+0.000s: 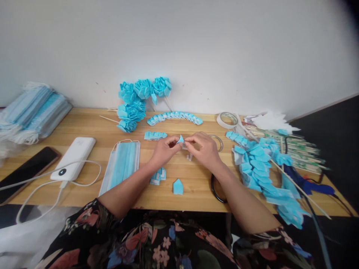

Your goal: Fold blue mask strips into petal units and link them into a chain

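Observation:
Between the fingertips of my left hand (pixel 165 150) and my right hand (pixel 204 148) is a small folded blue petal (pixel 180 139) with its point up. Both hands are closed in a pinch on it, above the middle of the table. Nearer to me lies a single pointed blue piece (pixel 178 186). Small blue squares (pixel 158 176) lie partly behind my left forearm. A short row of folded petals (pixel 154 135) is just beyond my left hand, and a longer curved strip of petals (pixel 174 117) lies farther back.
Blue flowers on sticks (pixel 143 89) lean at the wall. Face masks (pixel 123 162), a white power bank (pixel 74 157) with cable and a phone (pixel 26 172) are left. Tape (pixel 227 120), a blue petal pile (pixel 254 164) and a blue-handled tool (pixel 316 188) are right.

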Demonstrator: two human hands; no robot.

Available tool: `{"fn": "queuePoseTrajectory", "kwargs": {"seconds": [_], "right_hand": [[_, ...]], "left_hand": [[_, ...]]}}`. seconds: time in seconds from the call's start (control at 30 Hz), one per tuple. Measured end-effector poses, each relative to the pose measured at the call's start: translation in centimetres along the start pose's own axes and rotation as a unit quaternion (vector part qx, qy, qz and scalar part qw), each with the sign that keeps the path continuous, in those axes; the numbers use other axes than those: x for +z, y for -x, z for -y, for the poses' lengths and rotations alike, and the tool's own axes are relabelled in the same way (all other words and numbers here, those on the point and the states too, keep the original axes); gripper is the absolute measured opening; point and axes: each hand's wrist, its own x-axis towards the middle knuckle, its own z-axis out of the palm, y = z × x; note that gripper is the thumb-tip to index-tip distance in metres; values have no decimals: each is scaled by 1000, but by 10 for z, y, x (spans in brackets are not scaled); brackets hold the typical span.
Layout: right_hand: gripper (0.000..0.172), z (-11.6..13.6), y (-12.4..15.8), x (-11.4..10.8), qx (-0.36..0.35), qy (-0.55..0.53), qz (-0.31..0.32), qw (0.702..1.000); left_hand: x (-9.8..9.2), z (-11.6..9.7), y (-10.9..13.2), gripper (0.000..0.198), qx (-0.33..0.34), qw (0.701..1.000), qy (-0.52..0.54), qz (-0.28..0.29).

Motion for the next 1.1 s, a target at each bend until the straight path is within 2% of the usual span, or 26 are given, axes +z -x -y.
{"fn": "queuePoseTrajectory", "kwargs": {"seconds": [1.1], "right_hand": [[13, 0, -2, -2, 9, -23, 10, 1000]], "left_hand": [[-2, -5, 0, 24, -8, 1000, -4, 5]]}}
